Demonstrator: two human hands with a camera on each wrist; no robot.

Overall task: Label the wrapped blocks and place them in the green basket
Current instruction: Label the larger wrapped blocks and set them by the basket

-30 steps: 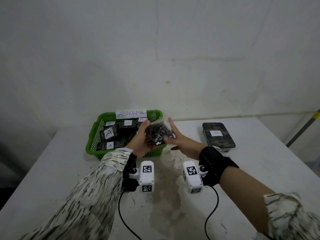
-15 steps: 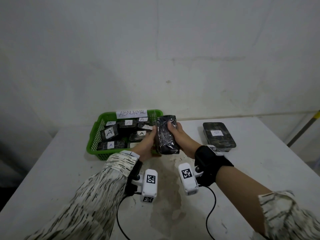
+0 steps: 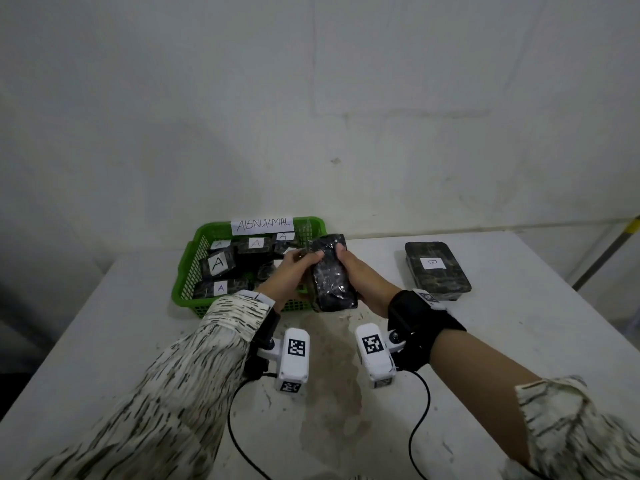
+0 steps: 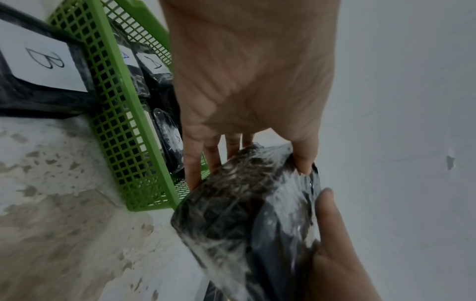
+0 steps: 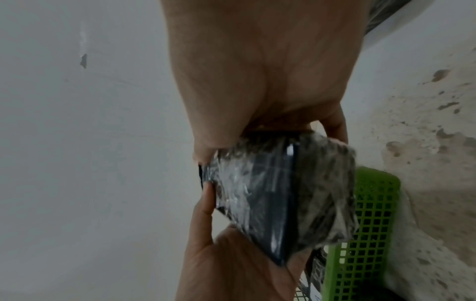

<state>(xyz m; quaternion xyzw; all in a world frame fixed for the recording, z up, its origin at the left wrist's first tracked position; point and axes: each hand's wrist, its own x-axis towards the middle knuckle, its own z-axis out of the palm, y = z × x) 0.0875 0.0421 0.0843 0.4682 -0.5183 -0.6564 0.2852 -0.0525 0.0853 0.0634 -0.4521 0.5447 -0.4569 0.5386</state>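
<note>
You grip the block with both your left hand and right hand beside the basket, no label visible, so labelling likely comes next.

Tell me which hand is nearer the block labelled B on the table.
Right. The right hand grips the wrapped block just left of the B block; the left hand holds its far side, over the green basket.

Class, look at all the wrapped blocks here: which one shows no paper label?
The wrapped block gripped between the left hand and right hand. Those visible in the green basket show A labels; the flat one at right shows B.
</note>
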